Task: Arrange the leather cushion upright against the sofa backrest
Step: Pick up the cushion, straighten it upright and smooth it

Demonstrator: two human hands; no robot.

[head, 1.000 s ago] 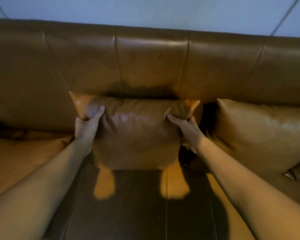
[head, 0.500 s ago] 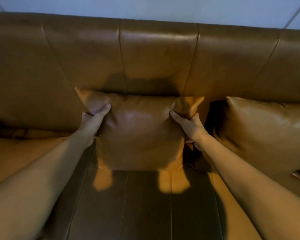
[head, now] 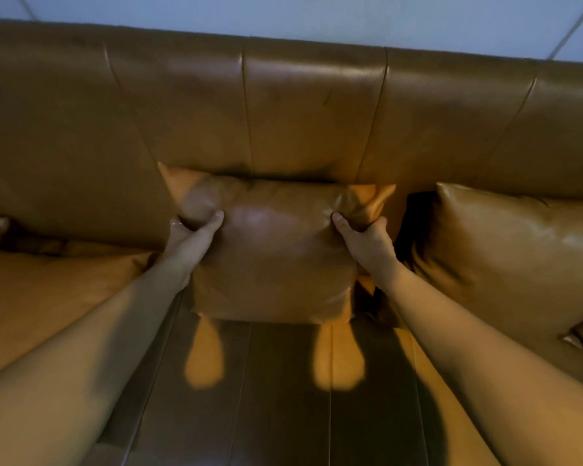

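Leather cushion (head: 273, 260) stands upright against the sofa backrest (head: 283, 112), left hand (head: 192, 235) and right hand (head: 364, 240) gripping its upper corners.

two cushions (head: 276, 260) (head: 515, 260), two hands (head: 192, 237) (head: 367, 240), one sofa (head: 313, 109)

A second tan cushion (head: 512, 260) leans at the right, beneath a pale blue wall (head: 317, 15).

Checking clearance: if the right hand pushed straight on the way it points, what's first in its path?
The right hand already grips the leather cushion; pushed on, it likely presses that into the sofa backrest directly behind.
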